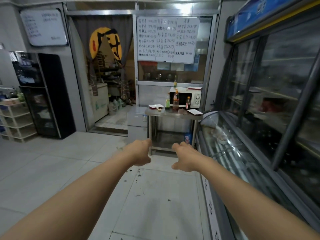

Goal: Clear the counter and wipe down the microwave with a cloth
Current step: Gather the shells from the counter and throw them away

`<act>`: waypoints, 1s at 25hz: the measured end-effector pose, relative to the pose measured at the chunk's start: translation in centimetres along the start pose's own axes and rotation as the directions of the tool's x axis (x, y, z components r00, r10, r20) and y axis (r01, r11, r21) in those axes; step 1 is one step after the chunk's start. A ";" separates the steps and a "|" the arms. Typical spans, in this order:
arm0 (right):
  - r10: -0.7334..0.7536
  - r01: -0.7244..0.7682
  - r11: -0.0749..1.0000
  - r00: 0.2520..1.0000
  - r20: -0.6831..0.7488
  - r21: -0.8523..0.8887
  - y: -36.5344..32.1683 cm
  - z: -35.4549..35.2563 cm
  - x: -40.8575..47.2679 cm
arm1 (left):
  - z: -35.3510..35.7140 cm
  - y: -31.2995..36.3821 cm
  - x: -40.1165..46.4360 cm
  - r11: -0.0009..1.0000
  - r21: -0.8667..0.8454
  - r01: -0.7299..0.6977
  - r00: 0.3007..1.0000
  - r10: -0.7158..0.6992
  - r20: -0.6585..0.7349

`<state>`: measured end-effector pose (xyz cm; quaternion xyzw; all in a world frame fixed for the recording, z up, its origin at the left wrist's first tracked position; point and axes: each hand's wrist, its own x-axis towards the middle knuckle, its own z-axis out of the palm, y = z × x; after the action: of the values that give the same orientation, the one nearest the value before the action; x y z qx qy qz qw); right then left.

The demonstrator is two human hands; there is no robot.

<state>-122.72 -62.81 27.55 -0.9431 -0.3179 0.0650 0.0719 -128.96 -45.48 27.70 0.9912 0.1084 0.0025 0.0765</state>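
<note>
Microwave [185,99] sat at the back of the steel counter [173,113] with bottles [175,103] in front of it, trays [156,106] either side. Display freezer [225,146] ran along the right, doorway [110,75] off to the left.

We stood on a pale tiled floor [72,170]. Glass-fronted display fridge [277,101] ran along 3 o'clock, black drinks cooler [43,94] at 10. Curtained doorway [107,66] at 12, kitchen behind it. Whiteboard [43,26] at 11, handwritten menu board [167,38] at 1. Ceiling light glared off the glass up top.
</note>
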 end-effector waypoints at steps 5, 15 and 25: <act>0.007 -0.007 1.000 1.000 0.022 -0.006 3.2 -1.5 10.3 | -0.6 -2.5 10.3 1.000 -0.012 0.010 1.000 -0.010 0.010; 0.100 -0.100 0.995 0.994 -0.035 0.001 5.5 -3.6 30.3 | -2.0 -8.7 31.3 0.993 -0.039 -0.115 0.993 0.116 0.031; 0.225 -0.219 0.973 0.970 -0.089 0.079 10.2 -5.6 47.3 | -3.2 -11.8 51.0 0.968 -0.108 -0.228 0.971 0.234 0.045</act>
<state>-78.37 -42.55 27.55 -0.9718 -0.2042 0.0375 0.1116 -81.78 -22.60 28.49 0.9915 -0.0104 -0.0114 0.1296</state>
